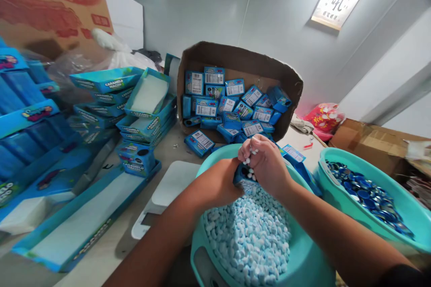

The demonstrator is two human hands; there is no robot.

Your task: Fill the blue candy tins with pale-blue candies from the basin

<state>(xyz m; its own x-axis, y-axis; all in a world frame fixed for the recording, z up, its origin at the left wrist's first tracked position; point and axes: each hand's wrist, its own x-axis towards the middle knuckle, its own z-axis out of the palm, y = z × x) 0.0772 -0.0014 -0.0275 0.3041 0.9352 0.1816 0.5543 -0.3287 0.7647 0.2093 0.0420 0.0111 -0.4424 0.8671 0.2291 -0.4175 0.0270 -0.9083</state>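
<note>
Over a teal basin [314, 251] of pale blue and white candies [249, 237], my left hand [226, 181] grips a small blue box [248, 184]. The box's round opening faces up, with a few white candies at it. Just above the box, my right hand [264, 157] is closed around several candies [251, 157], some showing between the fingers. My left fingers are partly hidden behind the box. Beyond the hands, an open brown carton [292, 94] lies on its side, holding many blue boxes [206, 108].
A white scale [175, 181] sits left of the basin. Blue display trays [150, 94] are stacked at the left, with a long tray [87, 219] in front. At the right stands another teal basin [373, 168] of blue lids [365, 195], near cardboard boxes [380, 143].
</note>
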